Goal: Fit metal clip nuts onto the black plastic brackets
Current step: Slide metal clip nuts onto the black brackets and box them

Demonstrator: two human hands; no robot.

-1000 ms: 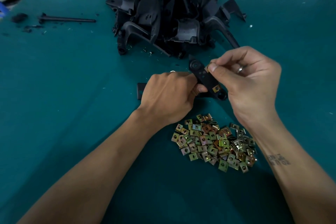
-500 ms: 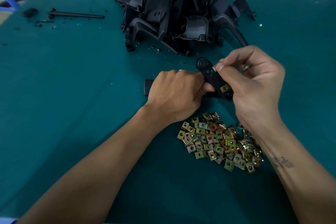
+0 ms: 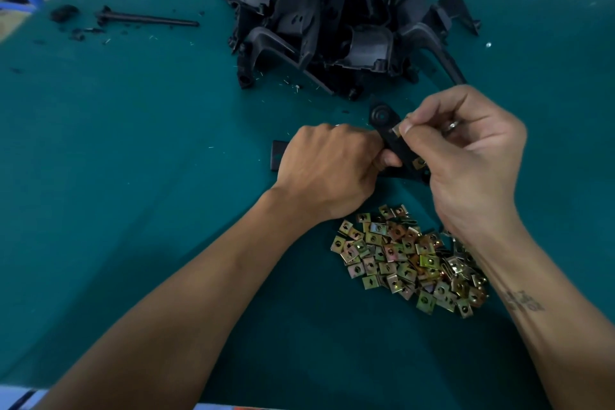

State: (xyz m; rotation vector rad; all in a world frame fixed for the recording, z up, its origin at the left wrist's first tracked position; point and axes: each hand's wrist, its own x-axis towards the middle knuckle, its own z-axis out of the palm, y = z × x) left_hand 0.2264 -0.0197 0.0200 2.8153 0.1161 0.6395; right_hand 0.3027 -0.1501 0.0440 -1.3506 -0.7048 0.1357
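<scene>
From the head camera, a flat black plastic bracket with a round boss at its far end (image 3: 392, 140) is gripped by the left hand (image 3: 332, 170), whose fingers are curled round its lower part just above the teal table covering (image 3: 133, 176). A small brass-coloured metal clip nut (image 3: 396, 131) is pinched between thumb and forefinger of the right hand (image 3: 466, 156) and is pressed against the bracket's edge near the boss. A second clip nut (image 3: 418, 162) is already seated lower on the same bracket, so this piece is judged about half done.

A loose heap of gold and green clip nuts (image 3: 409, 260) lies near the hands, and a tall pile of black moulded plastic brackets (image 3: 332, 17) stands beyond them. Whether any in that pile carry clips cannot be told; much of the task appears to be left. A long black rod (image 3: 149, 19) lies well apart at the far left.
</scene>
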